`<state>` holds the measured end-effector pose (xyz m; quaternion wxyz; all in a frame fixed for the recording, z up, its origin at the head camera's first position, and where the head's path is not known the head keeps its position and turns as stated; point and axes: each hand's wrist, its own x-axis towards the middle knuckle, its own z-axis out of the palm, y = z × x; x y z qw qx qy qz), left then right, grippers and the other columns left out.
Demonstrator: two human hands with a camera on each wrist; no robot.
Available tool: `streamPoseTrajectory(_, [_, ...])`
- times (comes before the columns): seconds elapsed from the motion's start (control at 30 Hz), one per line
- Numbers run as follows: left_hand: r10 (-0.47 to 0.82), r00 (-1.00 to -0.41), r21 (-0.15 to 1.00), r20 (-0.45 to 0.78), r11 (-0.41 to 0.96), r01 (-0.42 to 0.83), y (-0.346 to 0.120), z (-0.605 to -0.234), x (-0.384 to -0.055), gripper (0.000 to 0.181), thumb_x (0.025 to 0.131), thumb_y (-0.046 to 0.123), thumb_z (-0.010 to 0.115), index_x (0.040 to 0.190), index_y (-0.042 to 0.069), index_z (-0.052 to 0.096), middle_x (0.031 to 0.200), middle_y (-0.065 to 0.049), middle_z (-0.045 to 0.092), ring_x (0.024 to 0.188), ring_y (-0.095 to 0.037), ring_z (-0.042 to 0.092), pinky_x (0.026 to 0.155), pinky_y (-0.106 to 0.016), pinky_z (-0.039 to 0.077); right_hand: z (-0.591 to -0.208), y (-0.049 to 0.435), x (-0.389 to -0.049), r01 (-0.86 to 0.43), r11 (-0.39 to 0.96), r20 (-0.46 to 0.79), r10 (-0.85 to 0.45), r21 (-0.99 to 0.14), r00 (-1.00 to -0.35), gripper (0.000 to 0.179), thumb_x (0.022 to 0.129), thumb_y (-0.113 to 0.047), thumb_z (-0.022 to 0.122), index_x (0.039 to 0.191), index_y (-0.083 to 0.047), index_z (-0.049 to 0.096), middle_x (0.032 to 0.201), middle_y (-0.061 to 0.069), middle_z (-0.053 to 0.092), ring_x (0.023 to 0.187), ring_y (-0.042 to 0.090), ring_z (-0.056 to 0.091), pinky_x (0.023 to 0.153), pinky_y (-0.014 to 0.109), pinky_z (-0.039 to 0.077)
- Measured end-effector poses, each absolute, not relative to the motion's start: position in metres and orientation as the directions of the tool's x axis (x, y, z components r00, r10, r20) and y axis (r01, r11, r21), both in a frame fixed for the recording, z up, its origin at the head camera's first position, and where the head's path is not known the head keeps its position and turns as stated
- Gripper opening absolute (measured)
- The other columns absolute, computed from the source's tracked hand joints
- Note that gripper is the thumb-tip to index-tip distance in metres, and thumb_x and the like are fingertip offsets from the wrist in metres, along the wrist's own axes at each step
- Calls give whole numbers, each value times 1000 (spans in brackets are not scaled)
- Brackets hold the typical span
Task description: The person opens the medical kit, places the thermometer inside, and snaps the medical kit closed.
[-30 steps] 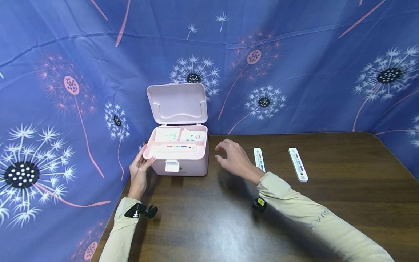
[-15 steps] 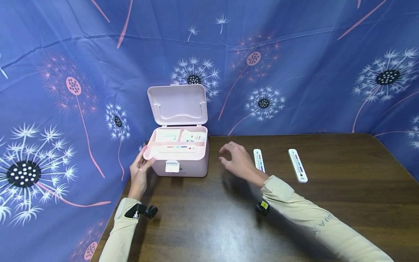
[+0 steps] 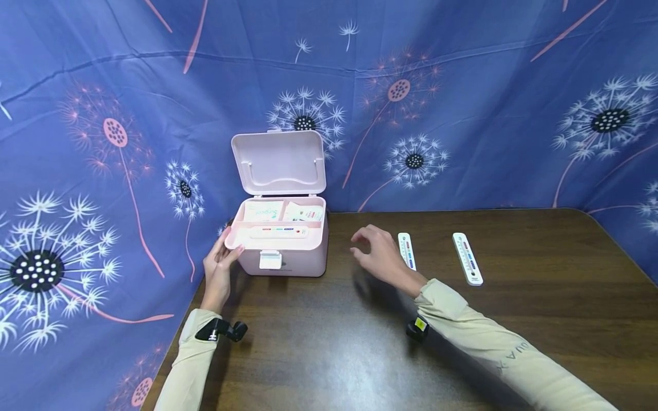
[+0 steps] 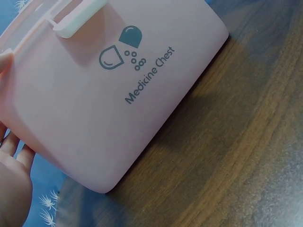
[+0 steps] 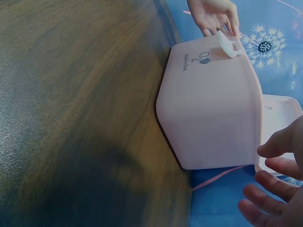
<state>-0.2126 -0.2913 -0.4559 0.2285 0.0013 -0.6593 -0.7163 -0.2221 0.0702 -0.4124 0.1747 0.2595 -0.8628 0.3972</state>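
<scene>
A pink medicine chest (image 3: 300, 264) stands with its lid (image 3: 280, 162) raised. My left hand (image 3: 218, 275) grips its front left corner, thumb over the rim and fingers along the side. Inside, a white thermometer (image 3: 280, 232) lies in the front compartment, with a packet marked Surgical (image 3: 263, 211) and another white packet (image 3: 303, 212) behind it. My right hand (image 3: 382, 258) hovers over the table to the right of the chest, fingers loosely bent around nothing. Beside it lies a second thermometer (image 3: 407, 250), its lower end hidden by the hand in the head view.
Farther right, another white thermometer (image 3: 468, 259) lies on the dark wooden table (image 3: 319, 348). A blue dandelion-print cloth (image 3: 473, 142) hangs along the back and left of the table. The chest's white latch (image 3: 270, 260) hangs down its front.
My right hand has drifted right, away from the chest and closer to the nearer thermometer. The left hand and the chest have stayed in place.
</scene>
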Motion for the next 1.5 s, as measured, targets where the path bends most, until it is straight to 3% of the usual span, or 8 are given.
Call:
streamPoseTrajectory(0.53, [-328,-897,946,297,-28,324,-290,-454,-211,58,83,1,68,138,2,47,145,-15,40,133,-23,37,105,-23,34,-421,79,-220,-573,544,518,-270,-613,-812,12,75,-2,72,86,-2,68,82,9,64,77,28,61,69,35,49])
streamPoseTrajectory(0.83, [-332,-895,944,298,-36,328,-292,-455,-211,60,82,2,70,137,3,48,145,-17,39,133,-22,37,105,-24,33,-421,84,-217,-553,567,511,-250,-611,-822,12,75,-3,73,86,-2,68,81,8,64,76,24,60,69,35,48])
streamPoseTrajectory(1.07, [-332,-894,944,301,-28,329,-292,-456,-212,60,81,4,71,137,8,51,144,-10,42,133,-20,38,105,-22,34,-421,89,-216,-535,586,509,-229,-609,-830,12,74,-5,73,86,-3,68,81,6,63,75,23,60,68,34,47])
streamPoseTrajectory(1.3, [-335,-893,945,301,-22,326,-292,-456,-211,62,81,3,71,138,2,47,146,-15,39,134,-21,36,105,-22,33,-425,94,-216,-530,586,509,-219,-613,-832,11,75,-4,73,85,-5,67,80,5,62,75,24,59,68,34,47])
streamPoseTrajectory(1.5, [-341,-892,946,297,-24,324,-292,-455,-210,59,81,2,70,137,7,50,144,-8,43,133,-20,37,104,-22,34,-428,98,-216,-532,577,513,-214,-620,-831,10,75,-2,72,84,-2,67,79,9,62,75,26,59,67,37,48])
